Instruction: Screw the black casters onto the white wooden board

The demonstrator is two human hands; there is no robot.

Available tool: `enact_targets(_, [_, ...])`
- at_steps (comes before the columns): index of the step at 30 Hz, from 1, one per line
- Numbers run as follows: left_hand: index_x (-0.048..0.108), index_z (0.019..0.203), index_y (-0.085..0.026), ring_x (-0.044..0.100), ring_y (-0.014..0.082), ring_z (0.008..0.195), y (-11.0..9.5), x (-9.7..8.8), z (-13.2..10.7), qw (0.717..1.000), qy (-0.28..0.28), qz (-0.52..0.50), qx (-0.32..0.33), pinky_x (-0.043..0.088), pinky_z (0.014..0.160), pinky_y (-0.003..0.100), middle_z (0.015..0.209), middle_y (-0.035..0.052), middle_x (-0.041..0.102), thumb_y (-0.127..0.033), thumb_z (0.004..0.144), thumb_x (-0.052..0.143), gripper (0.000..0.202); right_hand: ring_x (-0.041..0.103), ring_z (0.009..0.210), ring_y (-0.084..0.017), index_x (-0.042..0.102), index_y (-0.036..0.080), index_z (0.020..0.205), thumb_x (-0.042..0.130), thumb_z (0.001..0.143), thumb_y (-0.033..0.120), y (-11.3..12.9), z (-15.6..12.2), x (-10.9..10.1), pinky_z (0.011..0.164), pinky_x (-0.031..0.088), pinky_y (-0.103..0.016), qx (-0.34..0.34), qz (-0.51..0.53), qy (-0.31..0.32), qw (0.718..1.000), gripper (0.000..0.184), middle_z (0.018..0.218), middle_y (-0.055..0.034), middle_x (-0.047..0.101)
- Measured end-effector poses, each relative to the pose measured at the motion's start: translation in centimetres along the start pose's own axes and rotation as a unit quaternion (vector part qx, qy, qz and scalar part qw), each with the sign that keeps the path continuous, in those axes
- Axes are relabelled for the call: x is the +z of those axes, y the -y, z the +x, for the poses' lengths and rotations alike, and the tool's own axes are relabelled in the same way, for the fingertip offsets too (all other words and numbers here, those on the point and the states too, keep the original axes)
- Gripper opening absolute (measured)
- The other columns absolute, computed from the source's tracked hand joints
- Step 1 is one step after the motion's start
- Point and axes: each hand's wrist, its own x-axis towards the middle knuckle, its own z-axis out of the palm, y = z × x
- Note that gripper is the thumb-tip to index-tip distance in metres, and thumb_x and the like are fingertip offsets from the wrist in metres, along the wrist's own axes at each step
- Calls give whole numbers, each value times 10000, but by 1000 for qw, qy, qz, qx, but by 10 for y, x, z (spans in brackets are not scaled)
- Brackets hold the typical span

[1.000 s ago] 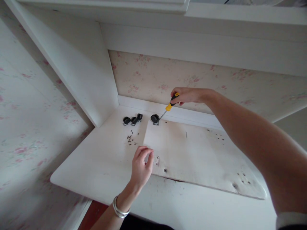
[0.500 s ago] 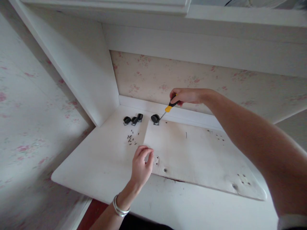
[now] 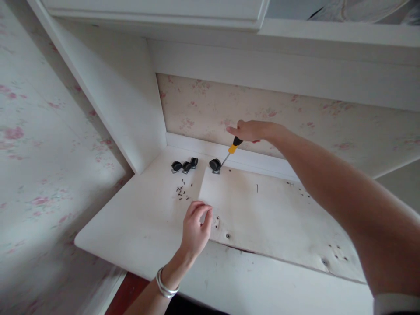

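My right hand is closed around the black-and-yellow handle of a screwdriver, with the thumb stretched out to the left. The shaft slants down to the base of a black caster wheel, whose metal plate lies on the back left corner of a white board. Over the board's left edge, my left hand has thumb and forefinger pinched together. Whatever is between those fingertips is hidden. Several small dark screws lie scattered on the white desktop beyond my left hand.
Left of the board stand three more casters in a group. Screw holes mark the board near its right end. A white side panel rises at the left, and an overhead cabinet hangs above.
My right hand has shifted its grip on the screwdriver handle, and its thumb now points out to the left. The camera view has moved slightly. My left hand keeps its pinch.
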Motion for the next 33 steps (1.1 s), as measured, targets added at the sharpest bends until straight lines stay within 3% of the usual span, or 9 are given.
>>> enact_targets(4, [703,927,-199,652,180,877,1,0,0,1000,3,2,-2,586,779,327,957,65,648,-206,937,579,124,645,765,-298,645,215,1106,591,879,545,0,6,-1,631,439,-394,-11,-17,8,1000,404,750,-112,663])
enact_targets(9, [710,936,-202,659,182,882,2,0,1,1000,7,0,-7,584,784,325,963,65,659,-192,929,586,124,662,841,-246,636,258,1095,757,772,323,-3,3,-3,631,484,-322,-58,48,45,996,352,976,-74,707])
enact_targets(12, [707,933,-196,652,180,895,3,0,0,1000,5,4,-8,576,799,325,970,63,654,-186,928,589,119,663,899,-260,658,255,1023,772,759,328,-2,2,-2,640,503,-309,-69,82,49,993,296,1021,-84,708])
enact_targets(16, [698,920,-194,642,181,908,5,1,-1,1000,5,8,-9,561,836,335,961,59,647,-180,926,593,107,665,854,-221,654,240,942,650,854,331,-1,2,1,665,522,-291,-74,121,51,989,127,1005,-81,710])
enact_targets(20, [694,920,-197,640,186,914,5,2,-2,1000,9,3,-14,560,847,345,967,62,648,-181,926,594,102,635,657,-217,622,204,719,518,920,431,-2,0,2,594,501,-326,-41,117,44,991,320,727,-108,670])
enact_targets(23, [699,936,-202,642,187,905,4,2,-1,1000,13,-2,-20,571,825,344,978,66,646,-191,933,586,114,606,570,-225,627,189,677,507,915,464,-1,-2,3,542,469,-347,-14,102,23,994,382,622,-118,636])
enact_targets(28, [700,924,-199,643,187,906,4,2,0,1000,12,3,-18,574,813,342,975,65,649,-194,930,592,108,635,572,-253,691,154,807,484,926,538,11,-3,3,540,474,-359,12,96,8,995,452,639,-147,661])
enact_targets(33, [698,930,-194,643,181,898,3,2,0,1000,16,2,-23,577,796,331,977,68,645,-193,934,586,112,662,590,-236,662,157,1053,363,949,656,26,-8,0,541,492,-337,10,116,26,993,591,815,-157,715])
